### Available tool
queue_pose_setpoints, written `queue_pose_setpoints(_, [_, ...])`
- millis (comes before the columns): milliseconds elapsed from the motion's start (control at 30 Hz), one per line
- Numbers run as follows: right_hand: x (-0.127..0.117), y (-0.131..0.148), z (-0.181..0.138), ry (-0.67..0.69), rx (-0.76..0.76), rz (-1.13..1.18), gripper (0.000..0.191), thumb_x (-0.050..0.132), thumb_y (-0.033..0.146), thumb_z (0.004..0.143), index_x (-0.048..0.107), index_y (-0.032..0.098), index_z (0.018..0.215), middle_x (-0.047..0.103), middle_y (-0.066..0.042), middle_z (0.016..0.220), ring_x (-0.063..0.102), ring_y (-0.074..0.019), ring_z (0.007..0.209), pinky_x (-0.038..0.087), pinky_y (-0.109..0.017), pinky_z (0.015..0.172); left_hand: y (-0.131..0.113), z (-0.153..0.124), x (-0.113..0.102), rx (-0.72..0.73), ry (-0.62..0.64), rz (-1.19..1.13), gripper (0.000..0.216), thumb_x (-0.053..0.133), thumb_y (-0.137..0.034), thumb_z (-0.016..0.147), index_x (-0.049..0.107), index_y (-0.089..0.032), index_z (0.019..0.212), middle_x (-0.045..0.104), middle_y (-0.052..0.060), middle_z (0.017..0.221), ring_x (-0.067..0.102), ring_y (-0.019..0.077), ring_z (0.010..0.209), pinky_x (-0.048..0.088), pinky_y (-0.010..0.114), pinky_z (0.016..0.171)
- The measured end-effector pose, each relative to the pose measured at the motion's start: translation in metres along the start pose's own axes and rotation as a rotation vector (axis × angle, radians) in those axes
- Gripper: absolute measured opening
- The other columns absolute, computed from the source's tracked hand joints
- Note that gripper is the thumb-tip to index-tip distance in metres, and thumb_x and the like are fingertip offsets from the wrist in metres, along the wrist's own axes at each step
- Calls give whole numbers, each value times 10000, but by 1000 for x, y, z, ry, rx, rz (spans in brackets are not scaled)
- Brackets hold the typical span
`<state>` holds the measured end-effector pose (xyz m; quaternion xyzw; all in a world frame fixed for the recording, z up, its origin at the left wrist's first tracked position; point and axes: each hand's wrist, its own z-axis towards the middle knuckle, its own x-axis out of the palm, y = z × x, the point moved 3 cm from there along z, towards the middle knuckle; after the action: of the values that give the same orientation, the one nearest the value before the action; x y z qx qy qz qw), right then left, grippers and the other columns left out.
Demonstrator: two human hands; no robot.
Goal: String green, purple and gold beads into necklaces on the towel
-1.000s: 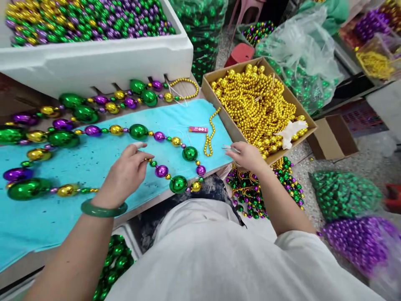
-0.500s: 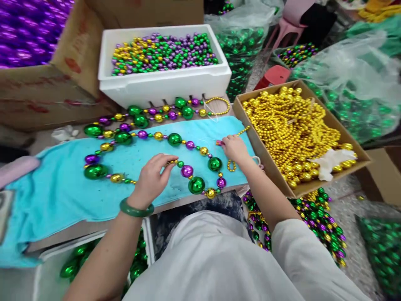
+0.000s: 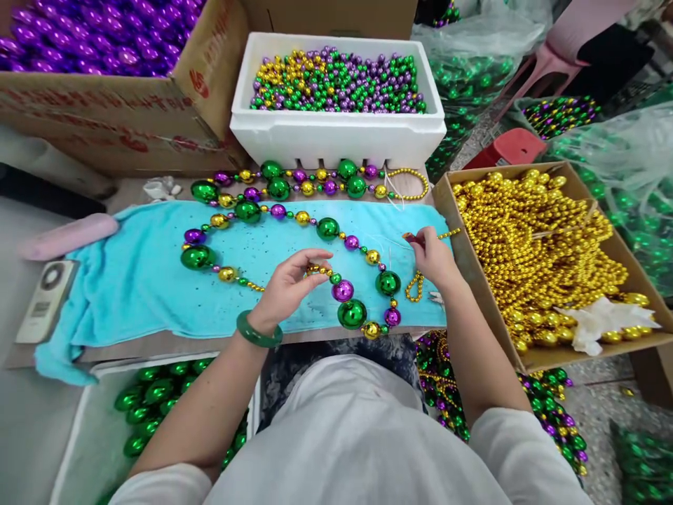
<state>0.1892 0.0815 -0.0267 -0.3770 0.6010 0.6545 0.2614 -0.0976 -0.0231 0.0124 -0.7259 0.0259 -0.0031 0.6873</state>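
Note:
A long necklace of big green, purple and gold beads [image 3: 327,228] lies looped on a turquoise towel [image 3: 131,280]. My left hand [image 3: 291,284], with a green bangle on the wrist, pinches the small gold beads of that necklace near a purple bead [image 3: 343,290]. My right hand [image 3: 434,256] is closed on a small red object [image 3: 409,238] at the towel's right end, beside a short strand of small gold beads [image 3: 415,286]. A second beaded necklace [image 3: 294,184] lies behind, along the white box.
A white foam box [image 3: 336,137] of mixed small beads stands at the back. A cardboard box [image 3: 473,280] of gold strands sits on the right, and a carton [image 3: 120,112] of purple beads at back left. Green beads fill a tray [image 3: 152,403] below; a pink object [image 3: 66,235] lies left.
My right hand moved from the gold-bead box edge onto the towel and closed on the red object. The left hand stayed on the necklace. The view tilted up and back.

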Motion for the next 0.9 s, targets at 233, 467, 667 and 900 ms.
queue_pose_setpoints(233, [18,71,-21,354,-72,921,269,640,417,810,558,191,930,638,-30,833,615,-149,707,501,-299,657,11,5,-3,-101,32,-491,310,805,-263,674,629,-199,921,652,-17,797,691,171,776,541,333,793])
queue_pose_setpoints(467, [53,103,-21,506,-49,1152,480,617,636,793,642,164,877,596,4,619,505,-98,525,389,-235,495,12,8,-3,-158,58,-653,289,830,-232,657,623,-172,849,646,-19,785,683,146,673,546,262,647])
queue_pose_setpoints(667, [74,107,-16,478,87,1134,716,399,804,802,647,150,648,544,-19,534,467,-102,493,378,-254,495,14,11,-4,-157,20,-682,277,833,-209,652,619,-168,823,649,-7,796,652,119,685,521,225,627])
queue_pose_setpoints(900, [74,118,-15,507,79,1320,455,636,629,781,660,180,857,592,-15,743,551,-120,679,480,-267,640,17,13,-2,-149,35,-756,279,841,-209,642,619,-170,806,649,-14,777,653,122,691,509,225,637])
